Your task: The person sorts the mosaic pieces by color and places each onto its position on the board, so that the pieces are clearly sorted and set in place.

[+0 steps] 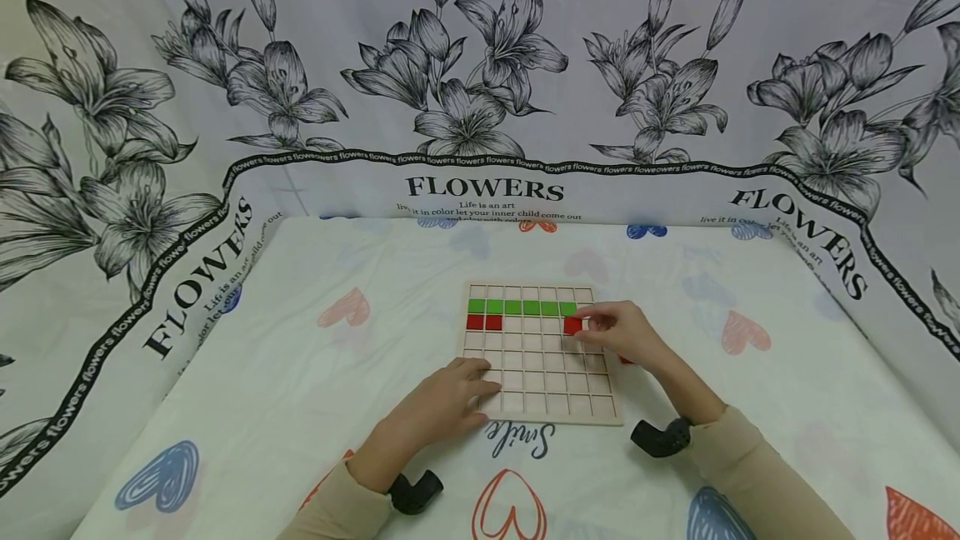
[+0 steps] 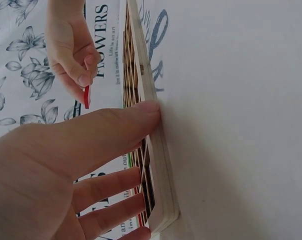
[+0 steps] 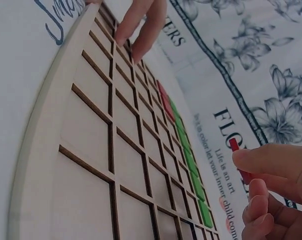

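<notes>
A light wooden grid board lies on the table. Its second row from the back carries a line of several green square tiles. Two red tiles fill the left end of the row in front of them. My right hand pinches another red tile between thumb and fingers over the right side of the board; the right wrist view shows this tile tilted on edge, raised off the grid. My left hand rests at the board's front left corner, thumb on the front edge, fingers extended over the cells.
A bit of red peeks out beside the board, mostly hidden by the right hand. The white tablecloth is printed with hearts and writing. Behind it hangs a flower-patterned curtain. Black devices sit at both wrists.
</notes>
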### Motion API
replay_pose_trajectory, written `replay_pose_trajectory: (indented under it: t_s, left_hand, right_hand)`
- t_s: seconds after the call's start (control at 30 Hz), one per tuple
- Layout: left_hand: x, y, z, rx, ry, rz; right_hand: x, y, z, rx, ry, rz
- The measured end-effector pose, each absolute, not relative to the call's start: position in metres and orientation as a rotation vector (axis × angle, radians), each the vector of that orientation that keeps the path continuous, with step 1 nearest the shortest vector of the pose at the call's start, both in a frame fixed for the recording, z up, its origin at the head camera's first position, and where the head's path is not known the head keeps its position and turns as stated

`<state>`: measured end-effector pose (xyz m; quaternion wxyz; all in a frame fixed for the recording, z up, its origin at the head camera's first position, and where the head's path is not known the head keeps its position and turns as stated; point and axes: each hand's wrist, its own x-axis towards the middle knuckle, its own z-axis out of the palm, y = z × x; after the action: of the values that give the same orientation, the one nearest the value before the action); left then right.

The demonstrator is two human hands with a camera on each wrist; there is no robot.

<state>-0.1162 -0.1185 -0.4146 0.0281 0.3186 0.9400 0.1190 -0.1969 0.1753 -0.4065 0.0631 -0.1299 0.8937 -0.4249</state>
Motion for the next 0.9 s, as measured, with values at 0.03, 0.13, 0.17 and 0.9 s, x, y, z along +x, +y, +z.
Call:
replay_pose_trajectory:
  t_s: [0.03,0.13,0.17,0.9]
  left_hand:
    - [-0.116,-0.118,-0.415,0.983,2.900,0.370]
    - [-0.117,-0.118,-0.414,0.986,2.899,0.370]
    - [-0.117,-0.118,-0.414,0.988,2.900,0.369]
    - [-0.117,-0.118,-0.415,0.998,2.905,0.349]
  right_hand:
    - [-0.197,0.175,-0.407,-0.395,2.698,-1.282]
    - [-0.198,0.173,-0.407,-0.400,2.691,-1.285]
    - [-0.198,0.172,-0.407,-0.404,2.693,-1.283]
    - [-0.203,0.156,-0.410,-0.470,2.636,-1.338]
